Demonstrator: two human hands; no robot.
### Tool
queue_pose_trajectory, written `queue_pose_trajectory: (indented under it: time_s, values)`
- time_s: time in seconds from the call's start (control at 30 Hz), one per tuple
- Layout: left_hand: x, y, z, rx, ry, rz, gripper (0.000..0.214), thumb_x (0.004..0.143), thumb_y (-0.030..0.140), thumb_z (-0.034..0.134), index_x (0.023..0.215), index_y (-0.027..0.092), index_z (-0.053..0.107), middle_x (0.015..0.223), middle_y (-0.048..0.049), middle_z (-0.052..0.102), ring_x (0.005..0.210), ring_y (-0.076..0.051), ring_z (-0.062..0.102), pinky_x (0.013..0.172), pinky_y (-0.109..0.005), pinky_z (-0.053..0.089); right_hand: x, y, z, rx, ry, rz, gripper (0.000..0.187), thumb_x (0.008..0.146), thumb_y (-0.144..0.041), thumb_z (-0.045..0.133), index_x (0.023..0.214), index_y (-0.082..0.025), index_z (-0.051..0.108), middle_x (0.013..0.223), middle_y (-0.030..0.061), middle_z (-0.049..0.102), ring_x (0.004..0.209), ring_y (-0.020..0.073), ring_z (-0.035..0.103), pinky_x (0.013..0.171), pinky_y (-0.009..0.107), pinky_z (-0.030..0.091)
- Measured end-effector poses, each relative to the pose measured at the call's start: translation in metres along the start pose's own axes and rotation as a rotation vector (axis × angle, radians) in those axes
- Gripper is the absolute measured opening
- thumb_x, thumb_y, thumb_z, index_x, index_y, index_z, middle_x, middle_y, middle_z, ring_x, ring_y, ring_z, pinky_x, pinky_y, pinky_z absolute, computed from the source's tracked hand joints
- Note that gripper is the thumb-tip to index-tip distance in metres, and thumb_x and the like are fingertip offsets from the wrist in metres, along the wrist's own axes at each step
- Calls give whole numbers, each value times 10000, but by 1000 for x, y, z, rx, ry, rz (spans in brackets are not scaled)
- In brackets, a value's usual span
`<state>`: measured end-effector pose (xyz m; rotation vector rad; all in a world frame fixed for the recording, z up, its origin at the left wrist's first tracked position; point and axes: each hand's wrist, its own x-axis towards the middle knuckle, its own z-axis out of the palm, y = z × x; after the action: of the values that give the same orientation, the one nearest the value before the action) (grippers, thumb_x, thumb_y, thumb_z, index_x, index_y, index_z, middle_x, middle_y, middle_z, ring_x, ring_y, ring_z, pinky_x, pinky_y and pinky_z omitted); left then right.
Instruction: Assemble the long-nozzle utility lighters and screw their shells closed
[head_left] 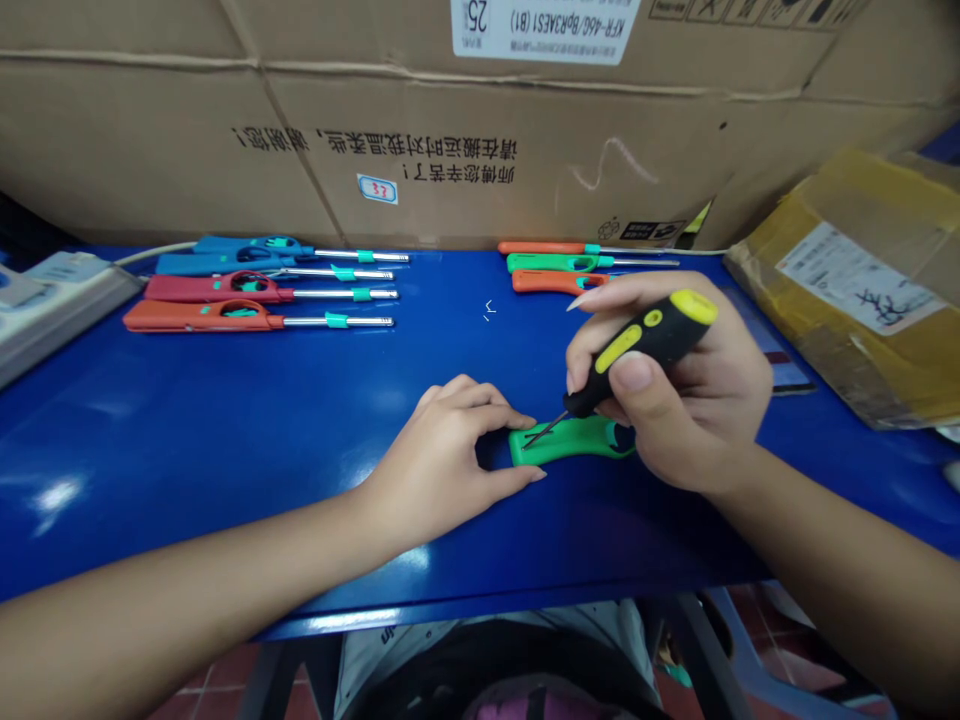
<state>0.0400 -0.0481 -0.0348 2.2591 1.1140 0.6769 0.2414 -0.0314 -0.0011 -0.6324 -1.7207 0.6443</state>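
A green lighter (571,440) lies flat on the blue table (225,430) in front of me. My left hand (450,450) pinches its left end between thumb and fingers and steadies it. My right hand (675,390) is wrapped round a black and yellow screwdriver (645,345). The screwdriver's tip rests on the green lighter's left end. The lighter's right part is hidden under my right hand.
Several long lighters (262,285), blue, red and orange, lie in a row at the back left. Three more lighters (562,265) lie at the back centre. A big cardboard box (450,120) stands behind. A taped parcel (855,280) sits right, a white device (52,300) left.
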Motion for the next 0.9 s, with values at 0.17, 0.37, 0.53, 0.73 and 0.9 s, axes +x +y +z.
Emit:
queue_pose_trajectory:
  time_s: [0.17,0.37,0.53,0.73,0.9]
  values:
    - [1,-1,-1,6,5,10,325,777,386,843,1048,241,739,1006,-10,717,969,-235,616,899,-437,464,1,-9,-2,5,-106,90,283,980,-386,589,1203,-214,615,834,17,655,582,114,594,484,241,515]
    - [-1,0,0,34,-2,11,301,808,388,808,1059,239,733,1075,-32,728,1026,-269,627,899,-455,479,15,-33,1,-256,-322,-9,381,990,-249,566,1368,-253,516,1114,48,707,733,129,670,586,238,581]
    - [-1,2,0,46,-2,-33,264,819,395,787,1009,222,725,1053,-48,720,1018,-285,632,865,-459,502,27,-37,7,-640,-339,-341,290,945,-387,666,1146,-179,645,953,9,752,836,138,715,799,233,598]
    - [-2,-2,1,53,16,50,292,815,413,799,1040,240,733,1094,-22,727,1037,-263,629,924,-457,484,25,-30,0,-512,-374,-290,408,988,-180,477,1395,-169,501,1310,86,678,1032,176,703,808,297,609]
    - [-2,-3,1,44,27,51,307,800,388,819,1056,242,736,1054,-28,731,1021,-260,633,941,-464,477,23,-6,-2,-388,-137,-491,290,854,-288,754,1122,-260,646,856,4,732,676,167,652,623,313,591]
